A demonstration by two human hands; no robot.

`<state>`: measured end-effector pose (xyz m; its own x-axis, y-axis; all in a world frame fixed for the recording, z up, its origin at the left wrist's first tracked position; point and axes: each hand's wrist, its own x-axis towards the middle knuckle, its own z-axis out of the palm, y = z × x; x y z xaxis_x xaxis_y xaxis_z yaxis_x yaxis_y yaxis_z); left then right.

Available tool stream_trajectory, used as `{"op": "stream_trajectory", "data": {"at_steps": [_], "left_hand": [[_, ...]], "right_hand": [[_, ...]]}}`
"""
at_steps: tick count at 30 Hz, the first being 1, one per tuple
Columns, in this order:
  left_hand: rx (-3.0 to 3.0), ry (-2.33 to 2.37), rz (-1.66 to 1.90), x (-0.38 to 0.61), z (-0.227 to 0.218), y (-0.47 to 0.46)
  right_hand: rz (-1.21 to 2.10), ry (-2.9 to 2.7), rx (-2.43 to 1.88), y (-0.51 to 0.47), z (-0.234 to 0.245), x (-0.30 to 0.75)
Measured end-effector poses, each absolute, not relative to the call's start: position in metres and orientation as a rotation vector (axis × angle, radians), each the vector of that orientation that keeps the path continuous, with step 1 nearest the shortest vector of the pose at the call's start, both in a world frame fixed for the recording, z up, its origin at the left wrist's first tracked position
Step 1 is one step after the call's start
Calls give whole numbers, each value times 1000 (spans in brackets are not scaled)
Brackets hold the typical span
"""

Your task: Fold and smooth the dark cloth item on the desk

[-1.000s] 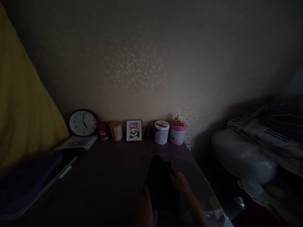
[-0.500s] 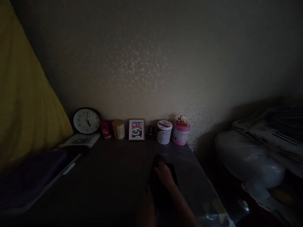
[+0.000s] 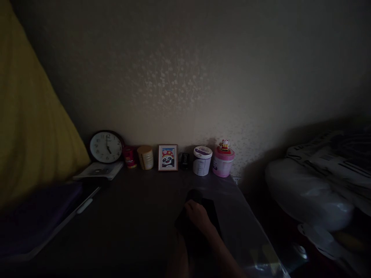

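Observation:
My right hand point(image 3: 197, 214) is over the desk, its fingers curled closed at a dark thing point(image 3: 194, 195) with a rounded top. Around and below the hand spreads a flat black shape point(image 3: 213, 210); in this dim light I cannot make out its kind. Lower down, my left forearm point(image 3: 181, 255) reaches in from the bottom edge. The left hand is lost in shadow at the left side of the black shape, and its fingers do not show.
Along the wall on the desk point(image 3: 130, 208) stand a clock point(image 3: 106, 147), a red can point(image 3: 130, 157), a wooden-lidded jar point(image 3: 145, 158), a framed panda picture point(image 3: 167, 158), a white tub point(image 3: 202, 161) and a pink tub point(image 3: 222, 164). A yellow curtain point(image 3: 29, 108) hangs left; bagged bundles point(image 3: 307, 193) lie right.
My right hand has shifted slightly left and down over the black thing. A dark corner of that thing now juts out to the left.

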<state>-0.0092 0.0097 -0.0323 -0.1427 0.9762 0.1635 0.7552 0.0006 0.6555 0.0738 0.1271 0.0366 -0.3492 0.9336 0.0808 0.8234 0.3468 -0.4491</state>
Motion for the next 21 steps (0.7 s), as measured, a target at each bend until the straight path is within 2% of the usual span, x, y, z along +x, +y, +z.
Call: {"op": "stream_trajectory", "data": {"at_steps": [8,13,17,21], "left_hand": [[1926,2125,948,-20,-40,-8],[2433,2136,1009,-19,-36,8],[2661,2134,1074,-17,-64,24],[2639,2315,1071,-18,-93,29]], "right_hand": [[467,-2270,-1504,115,37,70],[404,-2367,-1534,115,34,65],[401,-2384,-1401,116,26,68],[391,-2382,-1128,103,20,79]]}}
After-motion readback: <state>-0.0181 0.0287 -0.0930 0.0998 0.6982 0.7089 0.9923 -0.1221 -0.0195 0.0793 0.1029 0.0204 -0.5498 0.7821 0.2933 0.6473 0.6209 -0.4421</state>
